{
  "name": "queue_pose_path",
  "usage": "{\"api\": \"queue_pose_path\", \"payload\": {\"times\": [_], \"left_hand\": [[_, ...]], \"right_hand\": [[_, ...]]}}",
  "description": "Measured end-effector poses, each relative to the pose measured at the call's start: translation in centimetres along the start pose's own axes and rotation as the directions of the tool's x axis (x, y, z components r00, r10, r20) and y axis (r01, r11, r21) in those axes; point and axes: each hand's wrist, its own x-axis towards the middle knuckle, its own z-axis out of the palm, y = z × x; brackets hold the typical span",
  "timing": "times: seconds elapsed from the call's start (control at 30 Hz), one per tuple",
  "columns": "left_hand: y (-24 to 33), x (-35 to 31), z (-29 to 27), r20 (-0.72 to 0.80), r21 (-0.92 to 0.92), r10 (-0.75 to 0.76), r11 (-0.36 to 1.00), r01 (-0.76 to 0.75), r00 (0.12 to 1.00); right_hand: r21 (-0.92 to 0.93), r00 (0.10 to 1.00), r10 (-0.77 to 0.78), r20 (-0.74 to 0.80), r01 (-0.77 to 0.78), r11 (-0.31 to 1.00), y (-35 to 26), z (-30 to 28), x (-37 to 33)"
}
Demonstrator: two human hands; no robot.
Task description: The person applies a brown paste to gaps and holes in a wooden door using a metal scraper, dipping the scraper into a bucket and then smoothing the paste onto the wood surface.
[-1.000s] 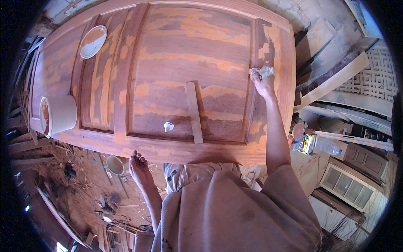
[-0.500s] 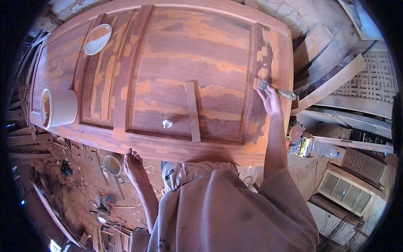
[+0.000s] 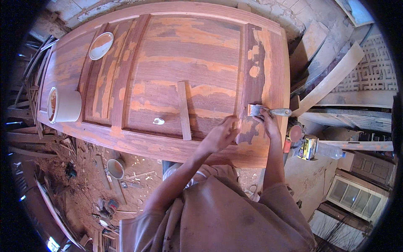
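Observation:
A large panelled wooden door (image 3: 159, 90), streaked with orange filler, lies flat before me. My right hand (image 3: 268, 122) grips a putty knife (image 3: 275, 112) near its blade, over the door's right-hand rail. Orange paste sits at the blade's tip, and the grey handle points right. My left hand (image 3: 221, 134) hovers by the inner edge of that rail with its fingers apart, holding nothing. Between the left hand and a small white object (image 3: 158, 121), too small to name, rests a thin wooden strip (image 3: 184, 111) on the middle panel.
At the door's left stand a white bucket (image 3: 69, 106) and a round white lid (image 3: 101, 46) smeared with orange. Planks (image 3: 329, 82) lean beyond the right edge, near a plastic bottle (image 3: 331, 151). Another bucket (image 3: 116, 168) sits on the littered floor.
My left hand has come from the door's near edge rightward over the panel. My right hand has drawn the putty knife toward me along the rail. The view has shifted slightly.

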Motion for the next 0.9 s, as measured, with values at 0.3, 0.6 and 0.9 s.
{"api": "queue_pose_path", "payload": {"times": [0.3, 0.6, 0.9], "left_hand": [[-5.3, 4.7, 9.1, 0.005, 0.287, -0.063, 0.956, 0.059, 0.998], [-3.7, 4.4, 9.2, -0.081, 0.38, -0.054, 0.922, 0.081, 0.995], [1.0, 0.9, 8.0, -0.019, 0.505, -0.043, 0.862, 0.047, 0.999]], "right_hand": [[-0.01, 0.998, -0.003, 0.058, 0.004, 1.0, 1.3, 0.8, 0.1], [-0.011, 0.999, 0.019, 0.042, -0.019, 1.0, 1.7, 1.3, 0.4], [0.454, 0.996, 0.027, 0.083, -0.062, 0.889, 2.7, 1.7, -3.7]]}}
